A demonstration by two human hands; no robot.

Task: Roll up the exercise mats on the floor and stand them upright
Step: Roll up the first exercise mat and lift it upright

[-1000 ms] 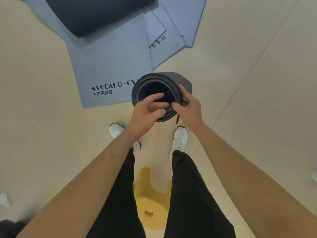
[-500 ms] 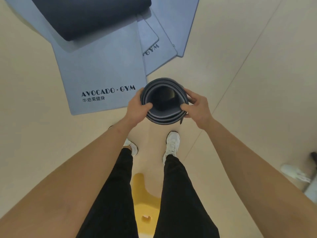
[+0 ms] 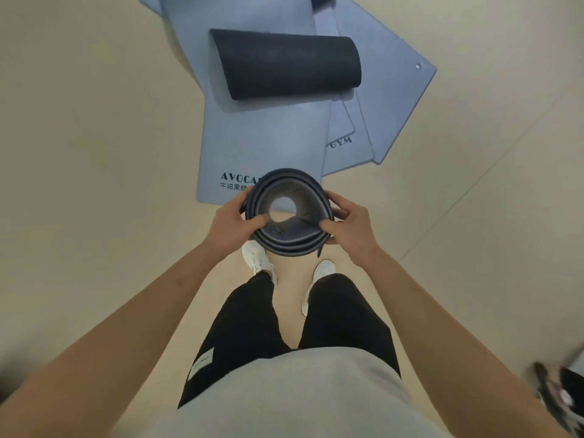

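Observation:
A rolled dark mat [image 3: 289, 245] stands on end in front of my feet, and I look straight down its open core to the floor. My left hand [image 3: 235, 226] grips its left rim, thumb inside the roll. My right hand [image 3: 347, 224] grips the right rim the same way. Beyond it, several blue-grey mats [image 3: 262, 143] lie flat and overlapping on the floor, the top one printed "AVOCADO GYM". A second dark roll [image 3: 287, 63] lies on its side across the flat mats.
Beige floor [image 3: 94, 184] surrounds the mats, with seam lines running diagonally at the right. My white shoes [image 3: 257, 257] stand just behind the upright roll. A blurred dark object [image 3: 556, 390] sits at the lower right edge.
The view swung toward the flat mats, bringing the lying roll fully into sight. The upright roll now faces me squarely, so the floor shows through its core. Both hands stay on its rim.

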